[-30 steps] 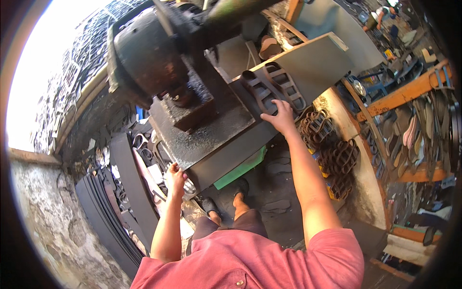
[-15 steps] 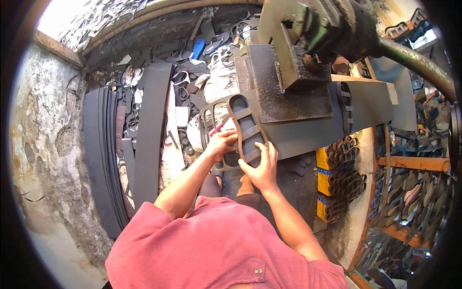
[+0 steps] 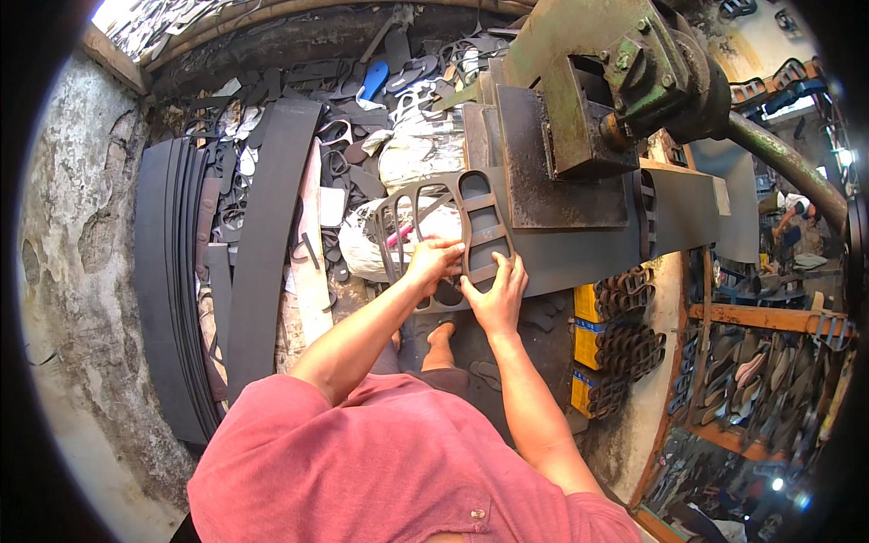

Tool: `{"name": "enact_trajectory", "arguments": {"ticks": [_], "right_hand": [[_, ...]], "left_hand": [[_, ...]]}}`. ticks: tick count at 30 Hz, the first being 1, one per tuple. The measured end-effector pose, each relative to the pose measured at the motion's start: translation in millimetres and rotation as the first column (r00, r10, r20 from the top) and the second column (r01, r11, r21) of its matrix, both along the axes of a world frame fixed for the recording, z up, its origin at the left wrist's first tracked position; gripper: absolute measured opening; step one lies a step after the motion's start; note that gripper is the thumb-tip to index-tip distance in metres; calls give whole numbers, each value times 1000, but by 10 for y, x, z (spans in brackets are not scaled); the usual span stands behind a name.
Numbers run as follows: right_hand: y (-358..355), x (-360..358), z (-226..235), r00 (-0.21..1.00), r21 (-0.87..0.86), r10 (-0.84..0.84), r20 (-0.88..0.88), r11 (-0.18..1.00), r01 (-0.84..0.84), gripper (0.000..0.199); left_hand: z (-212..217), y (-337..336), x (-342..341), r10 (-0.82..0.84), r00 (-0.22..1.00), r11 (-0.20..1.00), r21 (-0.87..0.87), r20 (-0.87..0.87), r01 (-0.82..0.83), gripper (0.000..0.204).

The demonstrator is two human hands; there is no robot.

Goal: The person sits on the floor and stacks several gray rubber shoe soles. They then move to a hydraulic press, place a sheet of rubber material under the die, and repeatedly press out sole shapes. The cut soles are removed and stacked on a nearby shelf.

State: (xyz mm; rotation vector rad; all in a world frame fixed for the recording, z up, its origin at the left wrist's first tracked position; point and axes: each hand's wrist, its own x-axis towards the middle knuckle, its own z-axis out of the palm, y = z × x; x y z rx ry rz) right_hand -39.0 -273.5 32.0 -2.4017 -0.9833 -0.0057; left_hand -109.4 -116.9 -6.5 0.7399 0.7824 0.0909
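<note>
A sole-shaped cutting die [image 3: 489, 232], a brown metal outline with crossbars, lies on a dark grey sheet [image 3: 570, 258] beside the press. At the die's lower left edge, my left hand [image 3: 436, 264] has its fingers closed on the rim. My right hand [image 3: 497, 294] grips the near end between thumb and fingers. Left of the die, sole-shaped holes are cut through the sheet, leaving thin strips. A pink stick-like thing [image 3: 398, 235] shows near these holes; its kind is unclear. The press's dark plate [image 3: 566, 195] stands just right of the die, under its heavy metal head [image 3: 588, 127].
Long dark sheets [image 3: 172, 290] lean in a stack at the left wall, beside many offcuts. White bundles [image 3: 421, 154] lie behind the sheet's left end. A second die [image 3: 647, 213] rests right of the press. Yellow boxes [image 3: 587, 344] and stacked dies stand below, near shelves of soles [image 3: 747, 371].
The die has turned slightly and now points more straight away from me. Both hands keep their hold on it. The whole view has shifted a little.
</note>
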Motion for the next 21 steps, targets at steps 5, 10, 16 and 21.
{"name": "enact_trajectory", "arguments": {"ticks": [5, 10, 16, 21], "right_hand": [[7, 5, 22, 996, -17, -29, -83, 999, 28, 80], [-609, 513, -68, 959, 122, -26, -284, 991, 63, 70], [-1038, 1137, -163, 982, -320, -190, -20, 931, 174, 64], [-1060, 1439, -185, 971, -356, -236, -25, 910, 212, 68]], "left_hand": [[239, 17, -6, -65, 998, 996, 67, -13, 66, 54], [346, -12, 223, -73, 997, 996, 53, 2, 73, 59], [256, -86, 919, -48, 997, 998, -33, 68, 51, 56], [-80, 190, 947, 411, 891, 746, 633, -194, -206, 54]]}}
